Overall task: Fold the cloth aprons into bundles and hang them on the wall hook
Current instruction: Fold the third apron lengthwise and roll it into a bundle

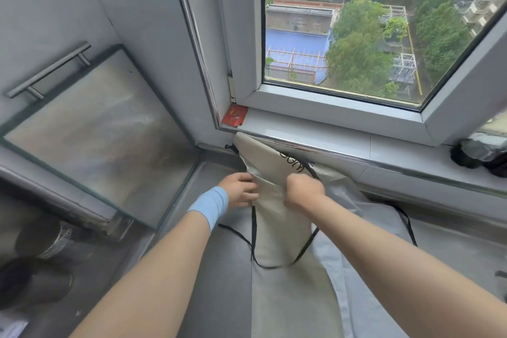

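A glass door stands left; a red card lies on the window sill, a dark bundle far right. The beige apron lies on the counter, top against the wall, over a grey apron. The left hand touches its edge, grip unclear; the right hand is clenched on its cloth, fingertips hidden.

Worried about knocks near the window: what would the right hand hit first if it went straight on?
Probably the upper part of the beige apron, which leans up just under the window sill. The right hand grips that apron. Depth is unclear.
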